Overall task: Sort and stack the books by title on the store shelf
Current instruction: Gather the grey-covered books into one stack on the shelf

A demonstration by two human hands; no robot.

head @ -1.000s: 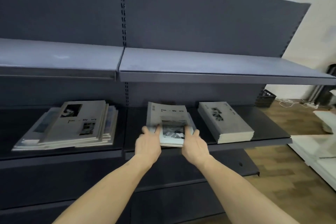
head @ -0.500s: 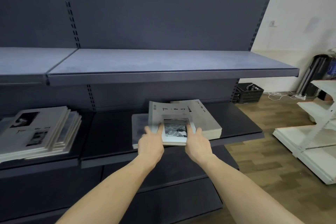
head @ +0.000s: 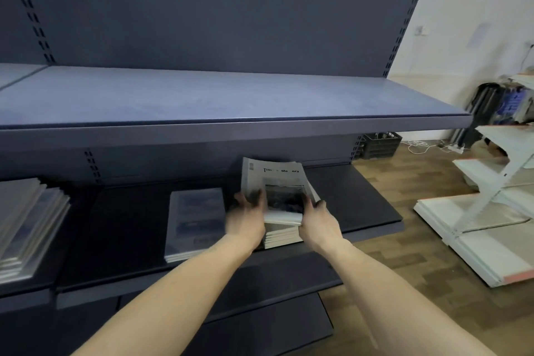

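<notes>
A grey book (head: 276, 179) with a dark title line and a photo on its cover is held at its near end between my left hand (head: 248, 218) and my right hand (head: 319, 221). It hovers just over a stack of pale books (head: 281, 235) on the dark middle shelf (head: 361, 205). To the left on the same shelf lies a low pile with a bluish cover (head: 195, 220). A fanned stack of grey books (head: 26, 225) sits at the far left.
An empty blue-grey shelf (head: 231, 104) runs overhead, close above the books. White shelving parts (head: 491, 211) lie on the wooden floor at the right. A black crate (head: 380, 144) and cables sit by the wall.
Both hands carried the grey book rightward from the middle pile, uncovering the bluish cover, until it sits over the right stack. The view swung right, pushing the fanned stack toward the left edge.
</notes>
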